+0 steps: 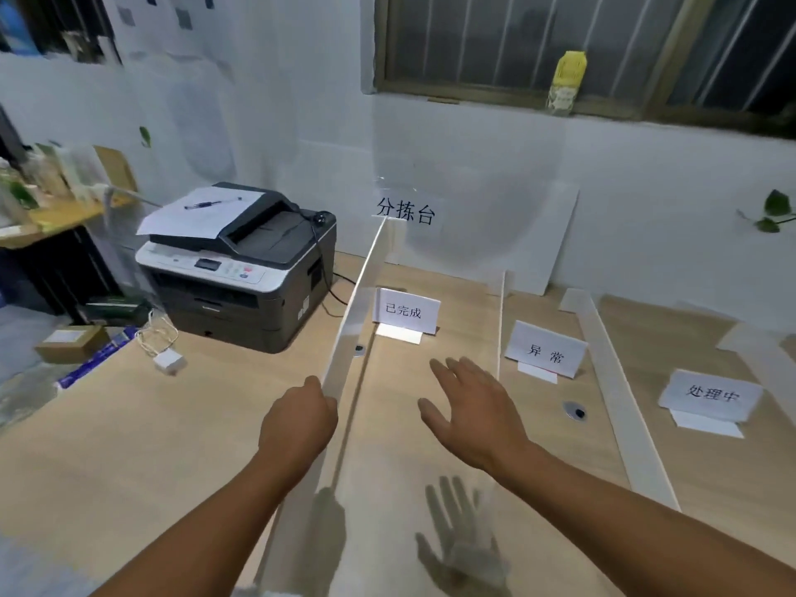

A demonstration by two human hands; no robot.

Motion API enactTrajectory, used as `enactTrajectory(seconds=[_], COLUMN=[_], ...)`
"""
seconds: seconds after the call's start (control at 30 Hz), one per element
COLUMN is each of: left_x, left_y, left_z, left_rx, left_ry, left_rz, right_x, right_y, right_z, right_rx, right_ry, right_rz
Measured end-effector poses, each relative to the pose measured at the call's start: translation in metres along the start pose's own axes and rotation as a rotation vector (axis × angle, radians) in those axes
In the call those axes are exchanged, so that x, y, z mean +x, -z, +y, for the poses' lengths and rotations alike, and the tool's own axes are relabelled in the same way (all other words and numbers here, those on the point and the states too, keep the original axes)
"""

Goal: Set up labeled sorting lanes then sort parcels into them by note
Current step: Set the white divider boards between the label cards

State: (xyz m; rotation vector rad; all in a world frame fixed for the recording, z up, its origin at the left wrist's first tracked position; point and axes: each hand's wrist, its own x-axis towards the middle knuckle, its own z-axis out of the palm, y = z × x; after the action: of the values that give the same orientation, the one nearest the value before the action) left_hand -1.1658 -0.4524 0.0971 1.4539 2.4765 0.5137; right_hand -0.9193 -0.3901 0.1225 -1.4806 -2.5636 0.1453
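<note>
My left hand (pixel 297 420) grips the top edge of a long white divider board (pixel 366 277) standing on edge on the wooden table (pixel 129 424). My right hand (pixel 469 407) hovers open above the lane to its right, fingers spread, holding nothing. Three folded paper labels stand in the lanes: "已完成" (pixel 407 311), "异常" (pixel 546 349) and "处理中" (pixel 710 394). A second upright divider (pixel 501 321) and a flat white strip (pixel 620 389) separate the lanes. A sign "分拣台" (pixel 405 211) is on the wall.
A grey printer (pixel 241 269) with a paper sheet and pen on top sits at the left. A white charger with cable (pixel 169 359) lies beside it. A cardboard box (pixel 71 342) is on the floor at the left. A yellow bottle (pixel 565 81) stands on the windowsill.
</note>
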Motion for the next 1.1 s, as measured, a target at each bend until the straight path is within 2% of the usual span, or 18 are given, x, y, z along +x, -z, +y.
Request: enactTrajectory(seconds=[0.17, 0.5, 0.77, 1.03, 1.1], left_x=[0.077, 0.179, 0.194, 0.203, 0.204], left_y=[-0.025, -0.066, -0.118, -0.107, -0.097], left_z=[-0.026, -0.059, -0.1, -0.11, -0.108], left_rx=[-0.025, -0.071, -0.058, -0.072, -0.077], left_ry=[-0.024, -0.06, -0.053, -0.076, -0.115], left_rz=[-0.006, -0.155, -0.262, -0.316, -0.271], right_x=[0.065, 0.132, 0.154, 0.151, 0.143], right_y=[-0.04, -0.072, -0.111, -0.108, -0.096], right_z=[-0.014, -0.033, -0.054, -0.077, -0.077], right_rx=[-0.009, -0.046, -0.092, -0.068, -0.077], right_ry=[-0.039, -0.22, -0.326, -0.432, -0.442], right_rz=[-0.055, -0.103, -0.167, -0.152, -0.141])
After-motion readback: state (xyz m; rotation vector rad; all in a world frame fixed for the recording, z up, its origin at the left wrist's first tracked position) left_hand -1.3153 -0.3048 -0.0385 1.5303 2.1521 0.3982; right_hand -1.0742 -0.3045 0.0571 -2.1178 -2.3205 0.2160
